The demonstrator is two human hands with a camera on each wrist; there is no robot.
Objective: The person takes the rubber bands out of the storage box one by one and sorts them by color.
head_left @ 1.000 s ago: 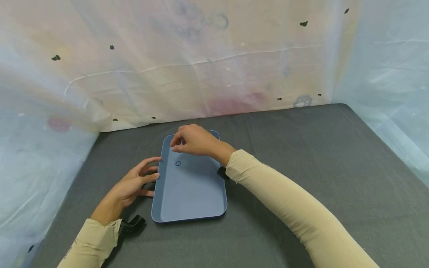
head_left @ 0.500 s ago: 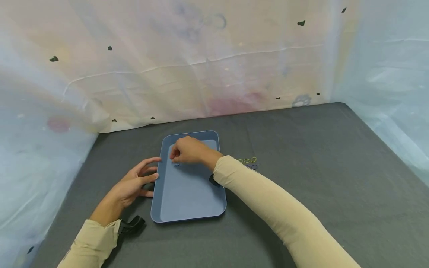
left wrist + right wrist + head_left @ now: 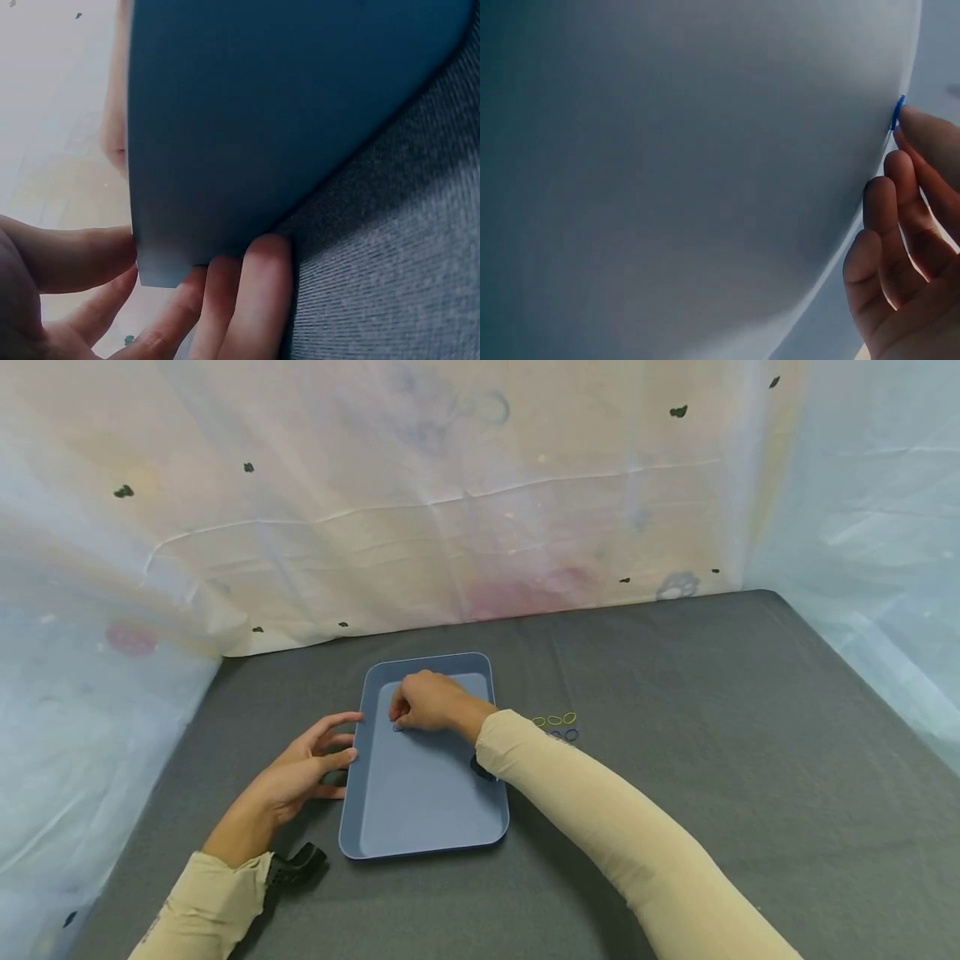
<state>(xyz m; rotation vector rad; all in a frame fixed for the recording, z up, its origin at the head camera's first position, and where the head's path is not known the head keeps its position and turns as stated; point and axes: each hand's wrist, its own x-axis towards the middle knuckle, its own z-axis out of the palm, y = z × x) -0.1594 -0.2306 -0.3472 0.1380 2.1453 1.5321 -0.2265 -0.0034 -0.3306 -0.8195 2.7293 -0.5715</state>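
Observation:
A blue-grey rectangular tray [image 3: 427,806] lies on the dark cloth. My left hand [image 3: 296,772] is at its left side, fingers spread and mostly straight, touching the outer wall. In the left wrist view the thumb [image 3: 97,255] meets the tray's edge. Over the far left part of the tray floor, my right hand [image 3: 431,702] pinches a small blue rubber band [image 3: 898,112] between thumb and forefinger. The other fingers [image 3: 881,202] of that hand are bent close to the tray. Most of the band is hidden behind the fingertips in the head view.
Right of the tray, several small bands lie on the cloth: yellow bands [image 3: 555,720] in a row and dark blue bands [image 3: 572,735] just nearer, partly hidden by the right sleeve [image 3: 600,810]. A pale printed curtain [image 3: 465,527] hangs behind the table.
My right hand has come down and nearer into the tray, then slightly right, and taken hold of the blue rubber band there. The bands beyond the sleeve have come into view. The left hand stays put.

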